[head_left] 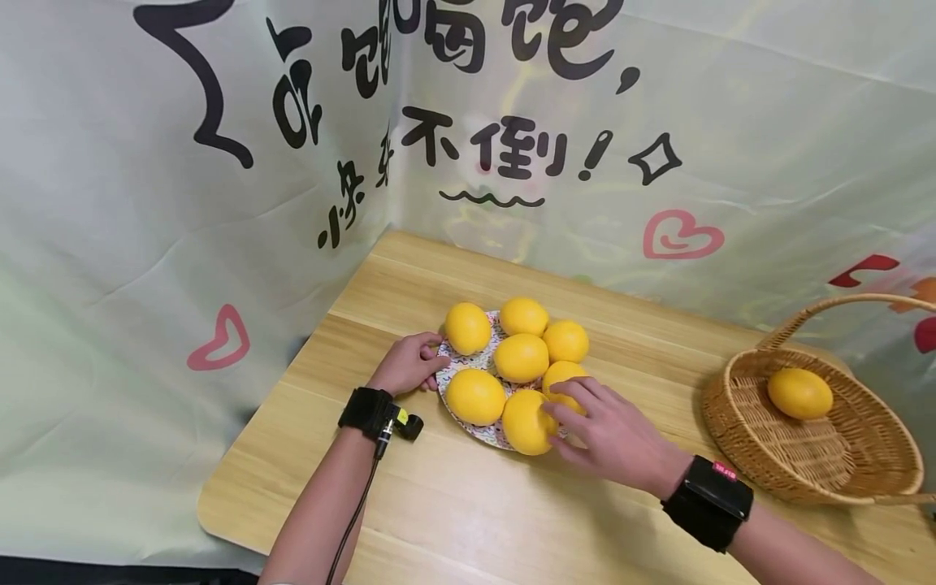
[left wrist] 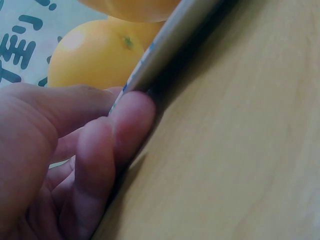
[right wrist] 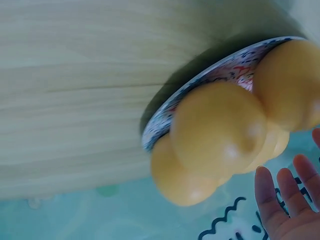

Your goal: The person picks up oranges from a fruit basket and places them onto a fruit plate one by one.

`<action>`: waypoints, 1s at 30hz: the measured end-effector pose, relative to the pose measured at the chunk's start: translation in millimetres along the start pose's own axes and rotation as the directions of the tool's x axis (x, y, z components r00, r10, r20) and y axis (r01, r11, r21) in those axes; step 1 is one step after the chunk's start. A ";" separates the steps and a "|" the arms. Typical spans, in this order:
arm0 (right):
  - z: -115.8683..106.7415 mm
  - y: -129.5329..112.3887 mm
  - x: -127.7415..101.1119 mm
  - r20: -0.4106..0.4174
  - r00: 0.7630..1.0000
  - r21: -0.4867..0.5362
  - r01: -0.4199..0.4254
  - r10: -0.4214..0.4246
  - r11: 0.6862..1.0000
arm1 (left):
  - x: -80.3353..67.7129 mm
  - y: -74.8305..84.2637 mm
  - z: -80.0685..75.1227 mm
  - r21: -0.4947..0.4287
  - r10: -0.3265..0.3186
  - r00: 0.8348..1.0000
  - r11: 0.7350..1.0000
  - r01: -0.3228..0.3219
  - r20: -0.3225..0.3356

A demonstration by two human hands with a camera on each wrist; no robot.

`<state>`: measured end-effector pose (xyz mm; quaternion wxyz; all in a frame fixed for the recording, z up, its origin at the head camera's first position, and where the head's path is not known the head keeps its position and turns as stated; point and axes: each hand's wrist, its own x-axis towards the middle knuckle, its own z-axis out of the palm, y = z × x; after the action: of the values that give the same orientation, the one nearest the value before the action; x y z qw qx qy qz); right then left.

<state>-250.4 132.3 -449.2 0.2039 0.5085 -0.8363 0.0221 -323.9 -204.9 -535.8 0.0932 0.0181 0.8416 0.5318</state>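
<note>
A patterned plate (head_left: 477,361) holding several yellow-orange oranges rests on the table. My left hand (head_left: 405,363) pinches the plate's left rim, with the thumb above and fingertips curled beneath, as the left wrist view shows at the rim (left wrist: 150,57). Over the plate's right front side, my right hand (head_left: 614,435) reaches with spread, slightly bent fingers beside the front orange (head_left: 528,422). In the right wrist view, the fingers (right wrist: 267,195) of that hand stand apart from the oranges, with nothing held.
To the right stands a wicker basket (head_left: 720,406) with a raised handle and one orange (head_left: 800,394) inside. The wooden table (head_left: 453,504) meets printed cloth walls (head_left: 585,211) at the back and left.
</note>
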 end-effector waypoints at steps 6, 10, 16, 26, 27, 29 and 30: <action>-13.4 19.6 -17.8 -0.013 0.999 -0.034 -0.045 0.045 0.998 | 0.4 1.8 0.7 0.007 -0.002 1.000 1.000 0.002 0.000; -24.7 38.2 -32.4 -0.019 0.996 -0.065 -0.091 0.090 0.994 | 0.9 1.8 0.8 0.007 -0.003 1.000 1.000 0.003 -0.001; -38.8 65.3 -63.0 0.022 0.979 -0.116 -0.201 0.204 0.973 | 0.4 1.4 1.0 0.009 -0.006 1.000 1.000 0.006 0.003; -65.7 105.4 -115.9 0.093 0.851 -0.037 -0.516 0.517 0.856 | 2.2 -0.2 2.1 0.008 0.000 1.000 1.000 0.000 0.007; -67.5 110.9 -121.2 0.104 0.832 -0.023 -0.546 0.545 0.838 | 1.9 -0.7 2.1 0.009 0.002 1.000 1.000 -0.002 0.007; -70.4 121.7 -131.1 0.148 0.779 -0.003 -0.616 0.610 0.788 | 1.0 -1.8 1.6 0.013 -0.003 1.000 1.000 0.003 0.003; -71.3 127.1 -136.1 0.182 0.746 0.006 -0.652 0.640 0.758 | 0.3 -2.3 1.3 0.015 -0.008 1.000 1.000 0.008 -0.001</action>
<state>-282.5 325.5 -411.7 0.0944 0.1945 -0.9733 0.0773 -323.9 -204.8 -538.4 0.0947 0.0152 0.8457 0.5250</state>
